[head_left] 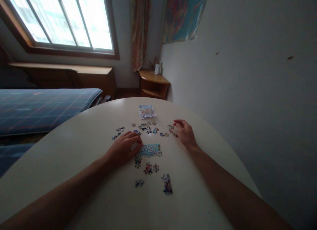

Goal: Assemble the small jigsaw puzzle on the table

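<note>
My left hand (126, 145) rests at the upper left corner of a joined jigsaw section (151, 150) with pale blue lettering. Its thumb and index finger curl together there, and the fingertips hide whatever may be between them. On the right, my right hand (184, 132) hovers low beside loose jigsaw pieces (173, 133). Its fingers are bent and close together; I cannot make out what they hold. Below the lettered section lie red-toned pieces (148, 169), a small joined pair (139, 183) and a joined upright strip (167, 184).
More loose pieces (146, 127) spread across the white round table (104, 197), beyond the joined section. A printed picture sheet (147, 111) lies behind them. A plaid mattress (44, 106) stands at the left, a wall (260, 91) close on the right, and a corner shelf (155, 79) behind.
</note>
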Motion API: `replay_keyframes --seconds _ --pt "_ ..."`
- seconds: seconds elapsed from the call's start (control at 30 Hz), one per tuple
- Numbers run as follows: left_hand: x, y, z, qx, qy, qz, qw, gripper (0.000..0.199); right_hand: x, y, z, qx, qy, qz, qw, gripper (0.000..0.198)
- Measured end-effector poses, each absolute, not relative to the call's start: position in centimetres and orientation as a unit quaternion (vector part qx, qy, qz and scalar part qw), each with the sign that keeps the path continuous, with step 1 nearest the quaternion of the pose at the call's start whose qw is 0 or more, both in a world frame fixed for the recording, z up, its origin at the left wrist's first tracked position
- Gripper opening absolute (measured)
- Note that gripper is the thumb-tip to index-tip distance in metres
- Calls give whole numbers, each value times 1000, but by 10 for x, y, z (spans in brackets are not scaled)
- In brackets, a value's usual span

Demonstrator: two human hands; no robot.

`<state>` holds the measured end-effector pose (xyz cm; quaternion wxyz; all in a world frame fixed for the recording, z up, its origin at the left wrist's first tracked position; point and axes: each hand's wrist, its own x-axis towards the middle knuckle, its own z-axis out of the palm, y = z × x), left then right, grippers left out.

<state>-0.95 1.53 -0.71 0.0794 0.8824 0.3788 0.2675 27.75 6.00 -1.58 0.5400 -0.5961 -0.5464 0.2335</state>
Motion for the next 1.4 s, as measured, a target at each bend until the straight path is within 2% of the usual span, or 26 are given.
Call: replay_keyframes --seconds 0.9,1.4 --pt "-8 10 -6 886 389 250 16 19 279 63 -20 -597 -553 220 537 30" --pt "-8 11 -6 888 377 264 6 19 275 57 -21 -630 -615 161 447 33"
